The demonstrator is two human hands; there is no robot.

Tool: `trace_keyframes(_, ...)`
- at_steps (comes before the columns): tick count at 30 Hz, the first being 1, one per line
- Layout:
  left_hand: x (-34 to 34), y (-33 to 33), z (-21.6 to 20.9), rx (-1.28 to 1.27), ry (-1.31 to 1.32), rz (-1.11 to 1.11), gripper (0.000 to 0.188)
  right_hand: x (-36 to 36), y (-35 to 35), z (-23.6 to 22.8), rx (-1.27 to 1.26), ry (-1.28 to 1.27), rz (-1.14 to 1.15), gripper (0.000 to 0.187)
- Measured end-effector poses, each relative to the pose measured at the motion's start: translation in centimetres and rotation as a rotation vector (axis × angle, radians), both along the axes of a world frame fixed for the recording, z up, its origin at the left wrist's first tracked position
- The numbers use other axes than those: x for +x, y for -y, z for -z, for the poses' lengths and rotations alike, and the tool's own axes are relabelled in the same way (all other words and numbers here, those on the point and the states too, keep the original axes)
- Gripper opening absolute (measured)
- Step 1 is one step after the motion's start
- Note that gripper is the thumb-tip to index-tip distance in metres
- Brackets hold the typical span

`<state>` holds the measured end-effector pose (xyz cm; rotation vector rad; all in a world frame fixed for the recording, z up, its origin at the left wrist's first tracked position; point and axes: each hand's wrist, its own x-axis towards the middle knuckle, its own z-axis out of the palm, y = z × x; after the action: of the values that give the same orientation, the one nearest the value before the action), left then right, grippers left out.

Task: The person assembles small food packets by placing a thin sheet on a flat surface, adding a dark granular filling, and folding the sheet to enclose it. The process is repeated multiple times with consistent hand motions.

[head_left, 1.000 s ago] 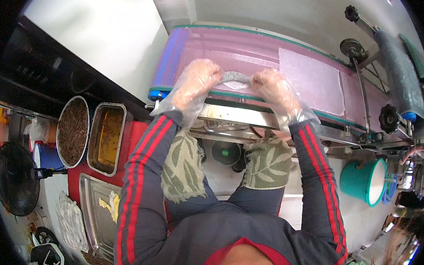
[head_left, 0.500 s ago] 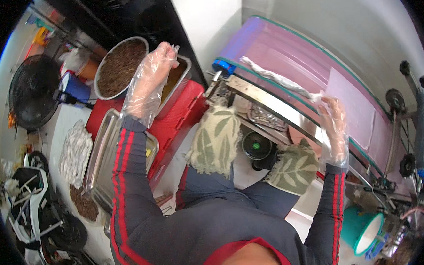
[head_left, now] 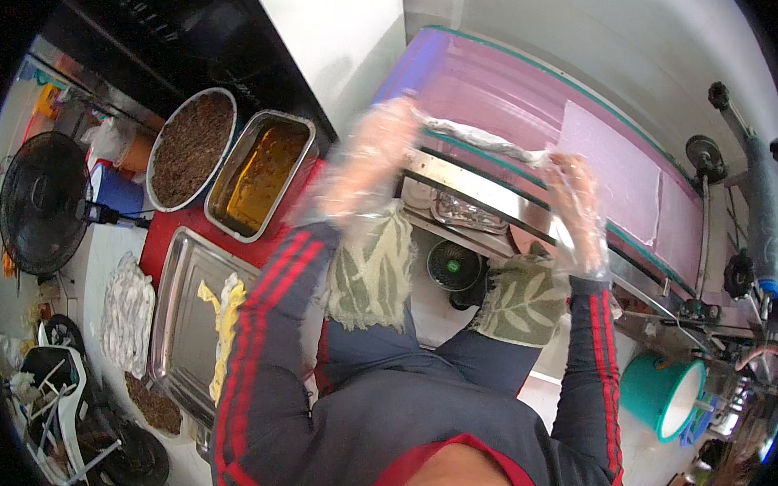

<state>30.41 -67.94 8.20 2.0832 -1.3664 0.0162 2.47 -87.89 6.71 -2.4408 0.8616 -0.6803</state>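
Observation:
Both my hands wear clear plastic gloves. A long, wrinkled white-grey strip (head_left: 481, 138) lies along the near edge of the glass-topped pink work surface (head_left: 508, 80). My left hand (head_left: 368, 160) is by the strip's left end, its fingers smeared by motion, so what they hold cannot be made out. At the right end, the fingers of my right hand (head_left: 578, 209) are bent closed over the strip. Left of me, a metal pan of amber liquid (head_left: 265, 175) stands beside a bowl of brown crumbly matter (head_left: 192, 148).
A steel tray (head_left: 179, 300) holds a yellow-and-white cloth-like piece (head_left: 226, 320). Beyond it lies a pile of white-grey strips (head_left: 128, 317). A black fan (head_left: 43, 202) stands at far left, a teal bucket (head_left: 661, 391) at lower right. Patterned cloths (head_left: 368, 266) cover my knees.
My left hand has swung right from above the metal pan to the strip's left end, uncovering the amber liquid. My right hand stays at the strip's right end. The whole view has shifted slightly.

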Motion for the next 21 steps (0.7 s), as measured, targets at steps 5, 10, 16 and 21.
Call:
trace_keyframes(5,-8.9,9.7,4.3,-0.121,0.177,0.359,0.037,3.8,-0.2,1.7,-0.204,0.015,-0.143,0.041)
trace_keyframes(10,-1.5,7.2,2.1,0.188,0.287,0.343,0.036,6.0,-0.7,2.1,-0.261,-0.135,-0.113,0.047)
trace_keyframes(16,4.0,3.8,-1.4,0.442,0.438,0.274,0.036,6.4,-0.2,2.2,-0.334,-0.022,-0.267,0.017)
trace_keyframes(21,-2.3,7.7,-4.6,0.303,-0.055,0.454,0.031,-2.6,2.0,0.7,-0.378,0.048,-0.145,0.02)
